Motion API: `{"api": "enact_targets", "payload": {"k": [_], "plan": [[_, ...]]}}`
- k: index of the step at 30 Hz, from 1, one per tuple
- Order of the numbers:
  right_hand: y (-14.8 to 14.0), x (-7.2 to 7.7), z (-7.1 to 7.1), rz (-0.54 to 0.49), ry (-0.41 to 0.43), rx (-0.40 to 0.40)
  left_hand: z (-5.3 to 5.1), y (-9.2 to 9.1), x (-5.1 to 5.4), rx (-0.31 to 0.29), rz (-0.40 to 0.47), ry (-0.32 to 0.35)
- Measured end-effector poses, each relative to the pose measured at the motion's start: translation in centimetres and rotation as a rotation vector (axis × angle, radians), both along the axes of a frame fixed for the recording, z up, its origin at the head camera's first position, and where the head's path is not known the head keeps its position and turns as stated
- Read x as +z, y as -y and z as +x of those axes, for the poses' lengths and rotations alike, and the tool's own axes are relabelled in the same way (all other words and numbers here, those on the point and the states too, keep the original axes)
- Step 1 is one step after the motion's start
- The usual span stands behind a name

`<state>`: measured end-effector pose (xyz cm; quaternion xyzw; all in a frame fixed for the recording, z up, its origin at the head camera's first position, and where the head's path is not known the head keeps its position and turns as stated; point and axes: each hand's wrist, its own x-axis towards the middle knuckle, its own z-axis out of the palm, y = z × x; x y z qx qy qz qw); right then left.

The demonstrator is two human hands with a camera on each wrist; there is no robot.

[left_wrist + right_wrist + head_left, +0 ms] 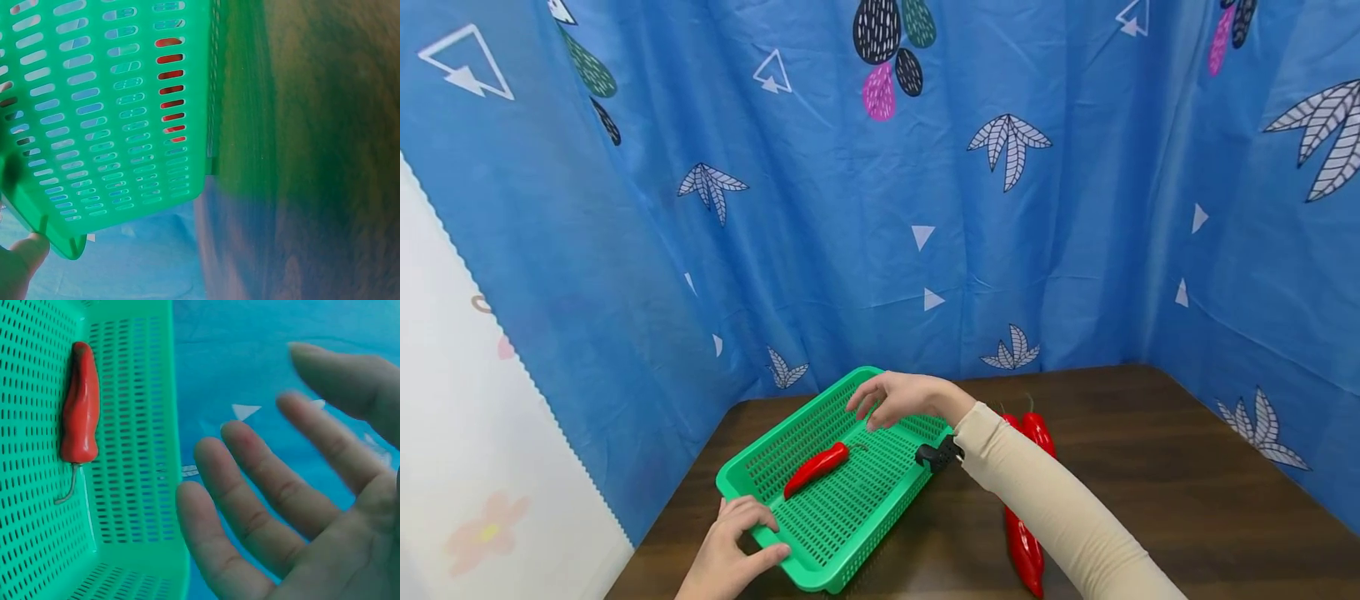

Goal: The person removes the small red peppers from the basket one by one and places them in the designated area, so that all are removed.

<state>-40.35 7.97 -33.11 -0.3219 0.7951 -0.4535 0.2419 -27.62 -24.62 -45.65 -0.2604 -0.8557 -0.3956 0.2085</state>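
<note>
A green slotted plastic basket (pixel 883 531) stands at an angle on the table. One red chili pepper (pixel 816 469) lies in it, its thin stem pointing away; the right wrist view shows this pepper (pixel 81 412) against the basket's wall. My left hand (pixel 730 542) grips the near left corner of the rim, with its thumb and fingers apart along the edge. Above the far part of the basket hovers my right hand (pixel 906 398), its fingers loosely bent and spread. Nothing is in that hand (pixel 294 506) in the right wrist view.
More red chili peppers (pixel 1024 552) lie on the dark wooden table (pixel 1138 500) right of the basket, partly hidden by my right sleeve (pixel 1052 492). A blue patterned curtain (pixel 850 250) hangs behind the table, and a white cloth (pixel 482 433) at the left.
</note>
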Motion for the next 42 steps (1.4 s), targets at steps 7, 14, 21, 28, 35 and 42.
{"api": "enact_targets", "payload": {"k": [7,14,21,28,35,42], "plan": [[2.8,-1.3,-2.3,0.043,-0.014,0.058,-0.1,0.0,-0.3,-0.016,-0.002,-0.029],[4.7,-2.6,-4.3,0.152,-0.035,0.015,-0.1,0.2,-0.1,-0.01,-0.009,-0.03],[5.6,-3.8,-4.9,0.16,0.028,-0.046,0.0,0.3,-0.3,0.016,-0.042,-0.03],[5.9,-4.3,-5.3,0.171,0.042,-0.102,-0.2,0.3,0.2,-0.014,-0.039,-0.078],[6.1,-5.2,-5.4,0.105,0.088,-0.124,-0.2,0.2,0.1,0.01,-0.029,-0.053],[6.6,-5.8,-5.5,0.043,0.124,-0.147,-0.3,0.2,0.1,0.006,-0.011,-0.017]]}}
